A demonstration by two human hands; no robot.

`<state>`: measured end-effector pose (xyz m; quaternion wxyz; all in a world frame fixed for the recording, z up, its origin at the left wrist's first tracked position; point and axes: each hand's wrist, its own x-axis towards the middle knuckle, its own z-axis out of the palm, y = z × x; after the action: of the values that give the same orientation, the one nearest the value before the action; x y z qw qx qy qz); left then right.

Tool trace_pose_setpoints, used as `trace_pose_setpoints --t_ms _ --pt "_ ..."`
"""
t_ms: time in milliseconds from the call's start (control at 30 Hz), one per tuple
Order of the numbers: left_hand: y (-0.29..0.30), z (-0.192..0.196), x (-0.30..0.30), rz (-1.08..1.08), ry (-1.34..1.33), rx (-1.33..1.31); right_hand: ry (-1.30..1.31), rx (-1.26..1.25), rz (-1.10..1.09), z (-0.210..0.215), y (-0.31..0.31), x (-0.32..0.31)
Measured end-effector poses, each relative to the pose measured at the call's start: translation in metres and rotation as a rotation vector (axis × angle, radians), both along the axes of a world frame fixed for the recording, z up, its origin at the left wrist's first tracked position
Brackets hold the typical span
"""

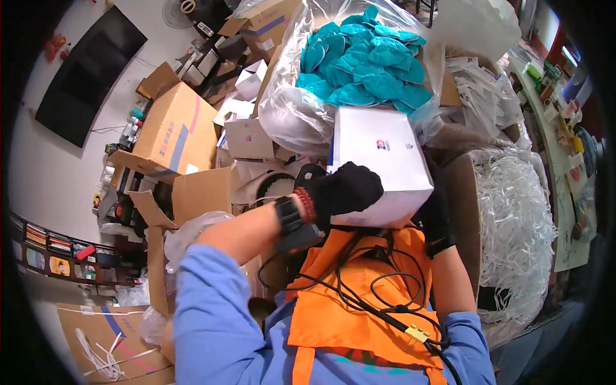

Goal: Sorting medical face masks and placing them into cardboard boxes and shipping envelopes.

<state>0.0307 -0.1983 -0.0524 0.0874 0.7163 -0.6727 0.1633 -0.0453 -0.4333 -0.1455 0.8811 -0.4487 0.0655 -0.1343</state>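
Note:
A white cardboard box [378, 138] with small printed marks on top is tilted in front of my chest. My left hand [350, 189], in a black glove, is curled closed at the box's near left edge; its fingertips are hidden. Along the box's right side lies my right hand [435, 215], also black-gloved, holding the box, with most of its fingers out of sight behind it. Just beyond the box, a pile of teal caps [362, 61] fills a large carton lined with a clear plastic bag [289, 102].
Open brown cartons [183, 131] and smaller white boxes [249, 139] crowd the left. On the right, a carton is heaped with white stringy strips [513, 224]. A cluttered long table [561, 186] runs along the far right. Black cables [359, 295] hang over my orange apron.

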Motion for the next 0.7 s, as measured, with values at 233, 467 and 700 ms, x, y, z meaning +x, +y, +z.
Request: trace_pose_setpoints --t_ms 233,467,700 --pt "0.017 -0.007 -0.012 0.277 -0.073 0.047 -0.02 -0.337 0.041 0.034 -0.002 -0.004" --pt "0.039 -0.04 -0.014 0.631 0.257 -0.392 0.034 -0.762 -0.031 0.018 -0.017 0.002" --pt "0.049 -0.047 -0.011 0.735 1.075 -0.427 0.017 -1.024 -0.106 0.036 -0.002 0.004"
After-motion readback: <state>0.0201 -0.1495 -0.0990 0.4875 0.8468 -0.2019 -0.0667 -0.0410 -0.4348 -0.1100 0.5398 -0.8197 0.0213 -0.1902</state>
